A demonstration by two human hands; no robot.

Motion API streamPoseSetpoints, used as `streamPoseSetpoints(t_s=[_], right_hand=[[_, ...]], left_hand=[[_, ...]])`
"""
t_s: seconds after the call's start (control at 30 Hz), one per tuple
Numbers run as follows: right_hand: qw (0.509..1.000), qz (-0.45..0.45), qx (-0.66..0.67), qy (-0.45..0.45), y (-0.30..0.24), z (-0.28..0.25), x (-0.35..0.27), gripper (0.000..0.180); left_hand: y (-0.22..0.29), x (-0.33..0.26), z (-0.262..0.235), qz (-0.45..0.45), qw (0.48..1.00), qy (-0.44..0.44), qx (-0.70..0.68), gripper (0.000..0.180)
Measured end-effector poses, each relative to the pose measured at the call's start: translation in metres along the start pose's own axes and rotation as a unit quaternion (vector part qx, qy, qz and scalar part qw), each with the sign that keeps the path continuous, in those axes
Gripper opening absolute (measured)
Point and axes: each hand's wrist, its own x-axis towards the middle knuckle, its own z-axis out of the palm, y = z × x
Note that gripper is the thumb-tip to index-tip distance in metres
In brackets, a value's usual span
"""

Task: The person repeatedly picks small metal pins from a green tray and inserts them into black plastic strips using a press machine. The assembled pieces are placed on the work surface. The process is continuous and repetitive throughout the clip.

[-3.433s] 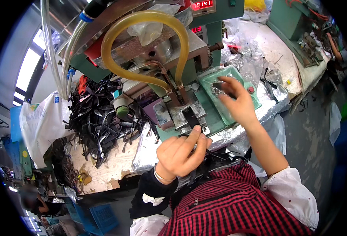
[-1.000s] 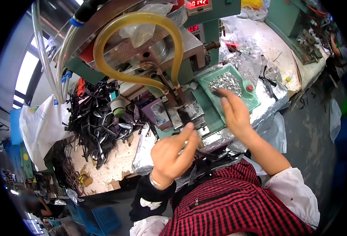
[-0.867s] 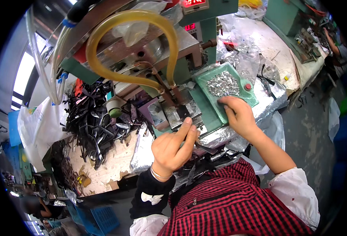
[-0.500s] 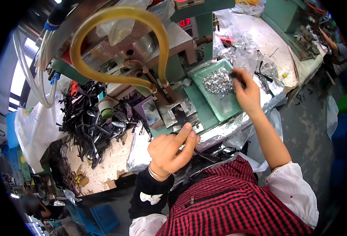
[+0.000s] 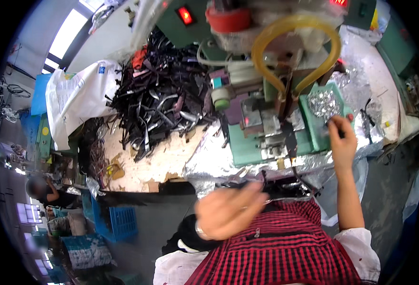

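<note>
My left hand (image 5: 231,209) is in front of the bench edge, near my checked apron, blurred by motion, so I cannot make out whether it holds anything. My right hand (image 5: 342,140) is at the near side of a green tray (image 5: 319,137), thumb and finger curled together. Whatever is between those fingertips is too small to name. Small shiny silver pieces (image 5: 324,103) lie heaped in the tray. Left of the tray, a black strip (image 5: 290,137) lies on the metal fixture of a green press machine (image 5: 247,154), under its tool, its end toward me.
A large pile of black strips (image 5: 166,102) covers the bench to the left, beside a white sack (image 5: 79,97). A yellowish hose (image 5: 297,23) loops above the press. More dark strips (image 5: 290,190) hang at the bench's front edge. A blue crate (image 5: 123,223) stands on the floor.
My left hand has left the fixture and moved down toward my apron, leaving the black strip there. The view has swung left. My right hand remains at the tray, lower among the pieces.
</note>
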Motion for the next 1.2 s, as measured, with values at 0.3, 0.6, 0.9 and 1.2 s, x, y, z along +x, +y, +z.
streamPoseSetpoints(t_s=[0.3, 0.6, 0.9, 1.2], right_hand=[[0.993, -0.030, 0.089, -0.075, -0.039, 0.020, 0.028, 0.019], [0.994, -0.091, -0.062, 0.030, 0.009, -0.027, -0.004, 0.014], [0.975, -0.176, 0.089, -0.101, -0.106, 0.026, 0.011, 0.018], [0.946, -0.011, 0.306, -0.104, -0.111, 0.055, -0.004, 0.044]], left_hand=[[-0.158, -0.028, -0.016, -0.168, 0.934, 0.006, 0.316, 0.016], [-0.206, -0.083, 0.049, -0.227, 0.946, 0.040, 0.229, 0.030], [-0.191, -0.055, 0.038, -0.478, 0.787, 0.227, -0.317, 0.023], [-0.147, -0.071, 0.047, -0.538, 0.708, 0.241, -0.389, 0.023]])
